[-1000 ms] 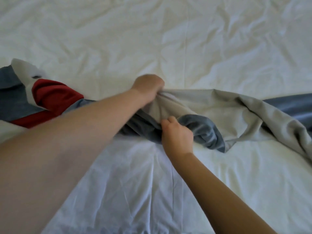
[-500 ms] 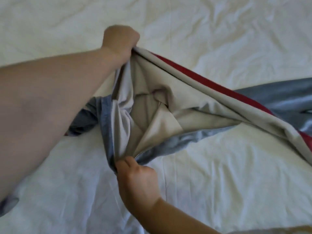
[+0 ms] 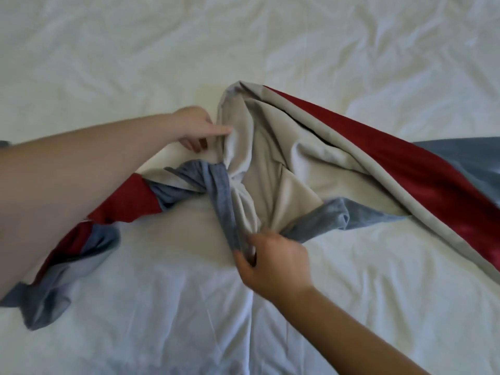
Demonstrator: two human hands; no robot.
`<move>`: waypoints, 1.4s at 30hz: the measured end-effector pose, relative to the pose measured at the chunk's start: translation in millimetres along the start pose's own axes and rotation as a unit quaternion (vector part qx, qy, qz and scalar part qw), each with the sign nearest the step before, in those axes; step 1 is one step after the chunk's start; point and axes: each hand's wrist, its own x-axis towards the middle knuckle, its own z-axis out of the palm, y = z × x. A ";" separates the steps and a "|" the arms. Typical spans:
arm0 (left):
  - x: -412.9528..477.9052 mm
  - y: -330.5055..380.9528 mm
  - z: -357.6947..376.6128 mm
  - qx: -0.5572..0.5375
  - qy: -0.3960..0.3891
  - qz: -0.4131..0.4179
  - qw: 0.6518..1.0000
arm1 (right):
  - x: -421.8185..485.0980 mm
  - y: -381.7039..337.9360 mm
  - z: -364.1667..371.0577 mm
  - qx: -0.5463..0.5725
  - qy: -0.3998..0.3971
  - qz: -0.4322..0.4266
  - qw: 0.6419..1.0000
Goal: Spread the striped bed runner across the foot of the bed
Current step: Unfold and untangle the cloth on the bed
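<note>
Left hand (image 3: 193, 128) has dropped from its raised position 0.5 s ago and now sits low against a fold of the red, blue-grey and pale grey striped bed runner (image 3: 297, 169). The fabric peak came down with it. One digit lies straight on the grey fold and the others are curled under; can't tell if it actually grips. Right hand (image 3: 273, 263) pinches the bunched blue and grey edge between thumb and fingers on the near side. Runner is not flat: it lies twisted and bunched on the wrinkled white bed sheet (image 3: 270, 50), grey underside showing in the middle. One end trails left under the left forearm, the other runs out of frame right.
</note>
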 end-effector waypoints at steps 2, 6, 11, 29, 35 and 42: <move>-9.3 -26.3 8.1 -0.006 -0.038 -0.007 0.999 | 26.2 -18.0 -13.7 0.018 0.085 -0.023 0.996; -34.5 -82.1 1.6 0.026 -0.050 -0.001 0.998 | 84.1 -49.8 -23.8 0.032 0.124 -0.104 0.986; -70.2 -152.7 -45.9 0.155 -0.015 -0.007 0.988 | 133.0 -82.0 -11.4 -0.043 0.058 -0.126 0.989; -137.0 -289.7 -45.7 0.247 0.051 0.041 0.967 | 201.0 -171.3 9.1 -0.196 -0.275 -0.078 0.938; -129.9 -298.1 -112.9 0.268 0.271 0.083 0.921 | 212.3 -199.8 -22.7 -0.096 -0.009 -0.037 0.995; -129.6 -287.4 -180.9 0.344 0.467 0.143 0.802 | 217.7 -231.8 -35.9 -0.089 0.318 -0.079 0.941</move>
